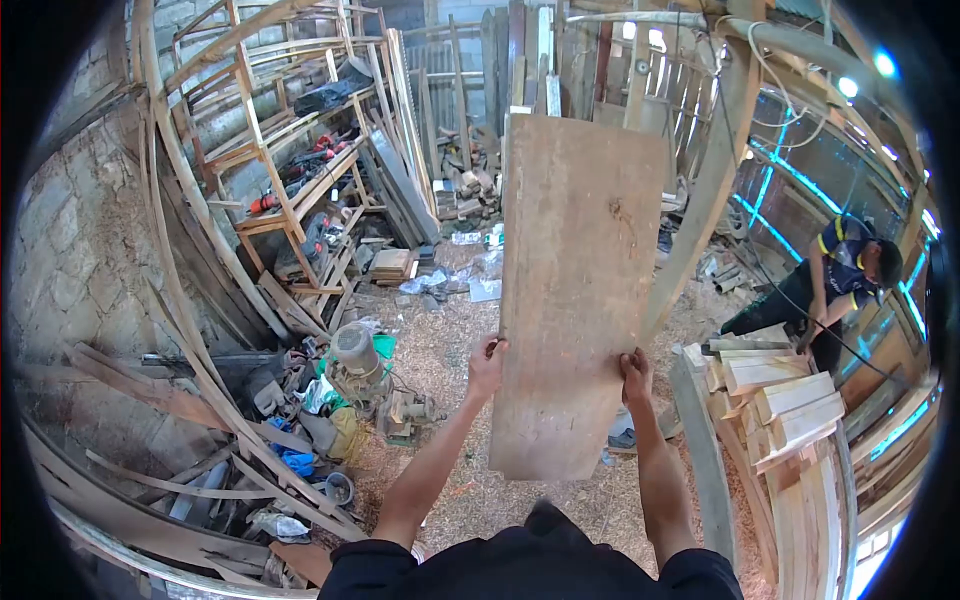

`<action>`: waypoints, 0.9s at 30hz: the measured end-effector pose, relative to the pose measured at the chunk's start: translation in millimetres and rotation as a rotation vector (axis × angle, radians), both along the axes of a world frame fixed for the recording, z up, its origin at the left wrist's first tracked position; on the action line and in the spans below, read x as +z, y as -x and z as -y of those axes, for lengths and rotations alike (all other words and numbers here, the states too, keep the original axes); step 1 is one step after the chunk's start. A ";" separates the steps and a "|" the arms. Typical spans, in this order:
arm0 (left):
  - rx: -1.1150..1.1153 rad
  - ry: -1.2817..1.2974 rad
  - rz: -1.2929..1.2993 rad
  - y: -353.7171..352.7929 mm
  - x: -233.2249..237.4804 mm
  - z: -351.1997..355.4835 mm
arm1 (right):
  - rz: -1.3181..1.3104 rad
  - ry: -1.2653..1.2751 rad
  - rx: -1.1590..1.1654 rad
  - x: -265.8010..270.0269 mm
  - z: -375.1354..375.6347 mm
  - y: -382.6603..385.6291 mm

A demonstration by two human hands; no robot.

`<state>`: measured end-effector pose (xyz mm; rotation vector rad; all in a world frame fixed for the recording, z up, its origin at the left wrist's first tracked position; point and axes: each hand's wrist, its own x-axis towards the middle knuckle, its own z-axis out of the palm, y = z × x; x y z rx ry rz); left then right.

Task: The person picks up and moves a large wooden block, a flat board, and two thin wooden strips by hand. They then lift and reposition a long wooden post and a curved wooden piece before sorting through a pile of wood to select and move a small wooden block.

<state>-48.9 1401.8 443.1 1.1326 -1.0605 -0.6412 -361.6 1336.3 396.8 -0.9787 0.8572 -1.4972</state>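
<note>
A long, wide wooden board (575, 270) is held up in front of me, its far end pointing toward the back wall. My left hand (487, 366) grips its left edge, fingers curled around the side. On the opposite edge, a little lower, my right hand (636, 377) is closed with the thumb on the board's face. The board has a dark knot mark in its upper right part. Its underside and whatever lies directly behind it are hidden.
A machine with a motor (357, 352) stands on the shavings-covered floor at left, beside rags and scraps. A wooden rack (262, 190) holds tools. At right, another person (845, 265) bends over stacked lumber (790, 410). A slanted wooden post (712, 180) rises right of the board.
</note>
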 end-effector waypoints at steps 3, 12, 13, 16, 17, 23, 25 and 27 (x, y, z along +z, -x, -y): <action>0.059 -0.087 0.077 -25.2 -9.2 44.0 | -0.062 -0.009 -0.043 6.6 44.4 -36.5; 0.282 -0.042 0.181 -102.1 -31.3 209.4 | -0.080 0.180 0.333 -3.2 262.8 -129.9; 0.357 -0.054 0.198 -105.3 -27.1 227.8 | -0.047 0.149 0.276 -3.9 289.1 -142.9; 0.353 -0.094 0.235 -128.6 -27.4 271.8 | -0.104 0.126 0.285 23.5 338.3 -161.3; 0.363 -0.043 0.246 -127.5 -22.6 279.9 | -0.170 0.153 0.270 26.0 353.3 -167.4; 0.325 -0.066 0.025 -146.3 -12.2 358.2 | -0.330 0.203 0.217 25.1 444.9 -200.8; 0.359 -0.088 0.065 -161.0 -26.9 395.2 | -0.314 0.117 0.174 13.9 477.4 -214.8; 0.392 -0.102 0.099 -171.3 -39.1 431.0 | -0.303 0.039 0.130 6.9 508.9 -221.1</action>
